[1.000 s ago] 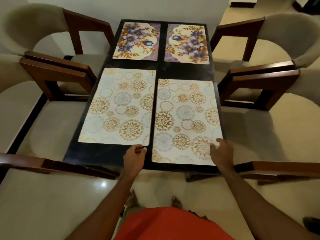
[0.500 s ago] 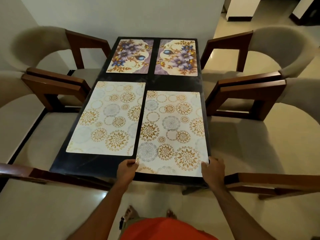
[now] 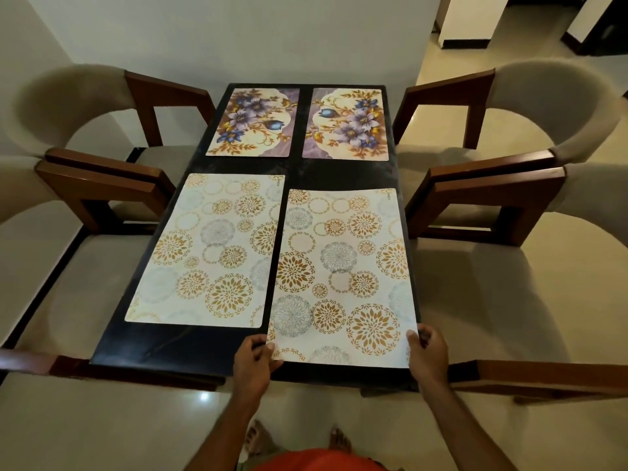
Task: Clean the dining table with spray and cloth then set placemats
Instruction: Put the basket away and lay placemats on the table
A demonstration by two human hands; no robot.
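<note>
Pale walls and a light floor surround the dark dining table (image 3: 307, 176), and four upholstered chairs with wooden arms stand at its long sides, two on each side. Four placemats lie on the table. Two floral placemats sit side by side at the far edge, the left floral placemat (image 3: 254, 122) and the right floral placemat (image 3: 346, 124), both straight and near each other. Nearer to the person, the left circle-pattern placemat (image 3: 207, 249) lies flat, with a strip of bare table between it and the near edge.

The right circle-pattern placemat (image 3: 343, 277) is the one in hand. It lies closer to the near edge than its neighbour, so the two are not in one line. The left hand (image 3: 253, 363) pinches its near left corner, the thumb on top and the other fingers curled under or beside the edge. The right hand (image 3: 429, 351) grips the near right corner in the same way, fingers closed on the mat.

No spray bottle and no cloth are visible, and the dark surface looks clean, so the wiping part seems to be finished. All four mats are already on the table. What is left appears to be only a small adjustment: pushing this last mat toward the far edge until it lines up with the left one, then letting go.
</note>
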